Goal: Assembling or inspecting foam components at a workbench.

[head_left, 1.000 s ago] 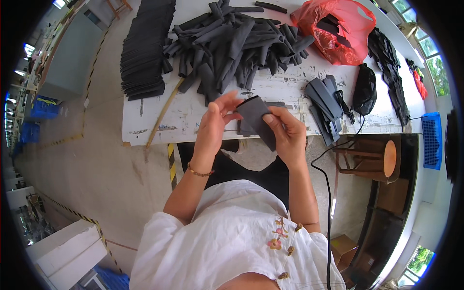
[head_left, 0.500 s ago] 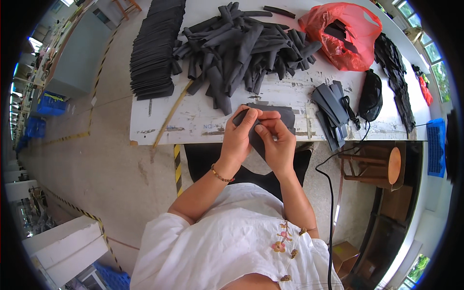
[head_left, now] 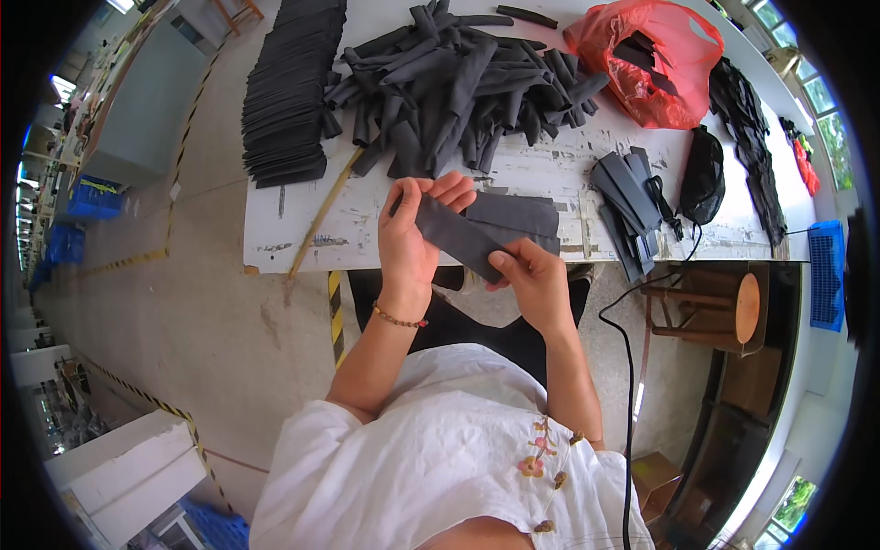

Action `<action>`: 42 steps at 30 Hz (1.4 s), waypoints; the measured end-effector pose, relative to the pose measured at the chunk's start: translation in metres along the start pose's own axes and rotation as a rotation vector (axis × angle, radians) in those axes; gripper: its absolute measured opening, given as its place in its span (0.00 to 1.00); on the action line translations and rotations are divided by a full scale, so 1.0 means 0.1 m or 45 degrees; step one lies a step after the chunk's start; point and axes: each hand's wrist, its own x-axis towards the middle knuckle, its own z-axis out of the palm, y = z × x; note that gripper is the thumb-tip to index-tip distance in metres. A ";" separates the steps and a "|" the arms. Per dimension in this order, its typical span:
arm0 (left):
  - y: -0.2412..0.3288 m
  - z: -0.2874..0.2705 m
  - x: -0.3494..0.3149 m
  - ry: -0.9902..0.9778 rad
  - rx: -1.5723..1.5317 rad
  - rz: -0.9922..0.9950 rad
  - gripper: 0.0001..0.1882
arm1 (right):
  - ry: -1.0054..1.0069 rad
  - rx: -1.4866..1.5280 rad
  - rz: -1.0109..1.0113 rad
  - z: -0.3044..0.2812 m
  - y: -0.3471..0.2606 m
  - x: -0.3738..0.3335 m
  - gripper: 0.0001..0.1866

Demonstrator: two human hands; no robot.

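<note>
Head view: I see the left hand holding one end of a dark grey strip while the right hand pinches the other; the strip slants above the near edge of the tabletop, close by flat dark pieces.

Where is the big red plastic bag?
In the head view, the bag sits upper right on the white table, just right of the messy dark-grey fabric pile.
</note>
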 end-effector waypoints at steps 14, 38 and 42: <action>-0.05 0.01 -0.01 0.165 0.062 -0.004 0.14 | 0.002 0.174 0.007 0.08 0.11 -0.06 0.10; -0.14 -0.25 -0.22 0.025 0.480 -0.150 0.23 | 0.316 0.426 -0.007 -0.30 0.41 -0.01 0.16; -0.24 -0.10 -0.30 -0.059 0.224 -0.147 0.28 | 0.451 0.255 -0.094 -0.28 0.60 0.02 0.12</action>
